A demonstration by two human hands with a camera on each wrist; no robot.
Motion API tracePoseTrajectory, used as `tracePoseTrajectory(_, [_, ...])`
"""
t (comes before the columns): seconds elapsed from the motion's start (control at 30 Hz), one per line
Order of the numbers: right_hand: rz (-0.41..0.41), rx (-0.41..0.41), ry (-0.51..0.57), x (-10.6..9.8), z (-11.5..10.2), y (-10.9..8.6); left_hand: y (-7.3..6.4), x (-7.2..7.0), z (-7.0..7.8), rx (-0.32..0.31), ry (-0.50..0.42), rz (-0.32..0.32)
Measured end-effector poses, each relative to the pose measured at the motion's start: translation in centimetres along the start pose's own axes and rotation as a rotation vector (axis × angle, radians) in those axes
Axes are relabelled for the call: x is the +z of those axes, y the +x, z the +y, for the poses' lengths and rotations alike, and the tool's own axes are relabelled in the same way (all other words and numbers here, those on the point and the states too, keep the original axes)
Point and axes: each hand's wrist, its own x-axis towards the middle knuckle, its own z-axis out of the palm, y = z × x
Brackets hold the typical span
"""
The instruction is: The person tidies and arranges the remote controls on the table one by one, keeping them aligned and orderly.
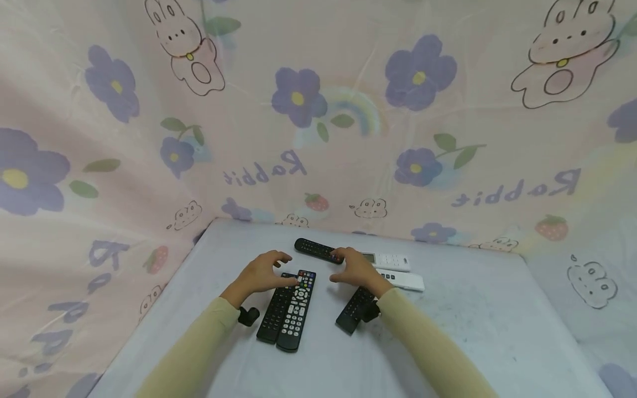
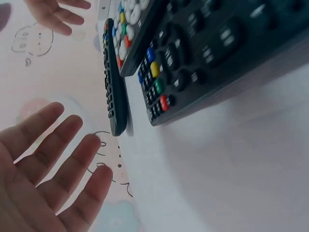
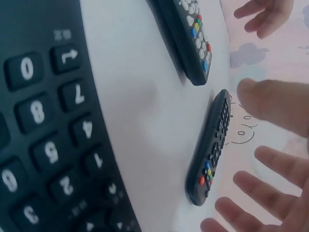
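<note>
My left hand (image 1: 261,273) hovers beside two black remote controls lying side by side. One remote has white buttons (image 1: 293,320); the darker-buttoned one (image 1: 271,316) lies to its left. In the left wrist view, the fingers (image 2: 72,162) are spread and hold nothing. My right hand (image 1: 355,267) is held with fingers apart, holding nothing, over the table's right-centre part. Below its wrist lies another black remote (image 1: 350,316), partly hidden. A long black remote (image 3: 208,150) lies farther back, close to the right fingertips in the head view; contact with it is not seen.
Two white remotes, one with a small display (image 1: 393,261) and one in front of it (image 1: 408,281), lie right of my right hand, partly covered by it. A white cloth covers the table (image 1: 478,320). Rabbit-and-flower fabric (image 1: 338,149) hangs behind and at the sides.
</note>
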Motion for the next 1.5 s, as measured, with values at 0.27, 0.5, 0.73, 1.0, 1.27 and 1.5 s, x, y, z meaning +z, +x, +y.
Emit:
tracePoseTrajectory(0.27, [0.023,-0.024,0.024,-1.1,0.2,1.2,3.6,-0.8,-1.0,-0.015,-0.056,-0.057])
tracePoseTrajectory(0.5, [0.038,0.01,0.019,-1.5,0.4,1.9,5.9,-1.1,-1.7,0.021,-0.065,-0.073])
tracePoseTrajectory(0.73, [0.042,0.039,0.055,-0.8,1.5,3.1,8.1,0.1,-2.9,0.001,-0.074,-0.058])
tracePoseTrajectory(1.0, [0.039,0.065,0.042,0.2,2.4,4.1,9.8,1.7,-3.6,-0.05,-0.113,-0.069])
tracePoseTrajectory(1.27, [0.021,0.083,0.034,0.8,2.2,4.6,10.9,2.1,-3.5,-0.096,-0.159,-0.077])
tracePoseTrajectory(1.5, [0.04,0.094,-0.036,1.2,2.5,5.0,11.8,2.6,-3.0,-0.113,-0.176,-0.093])
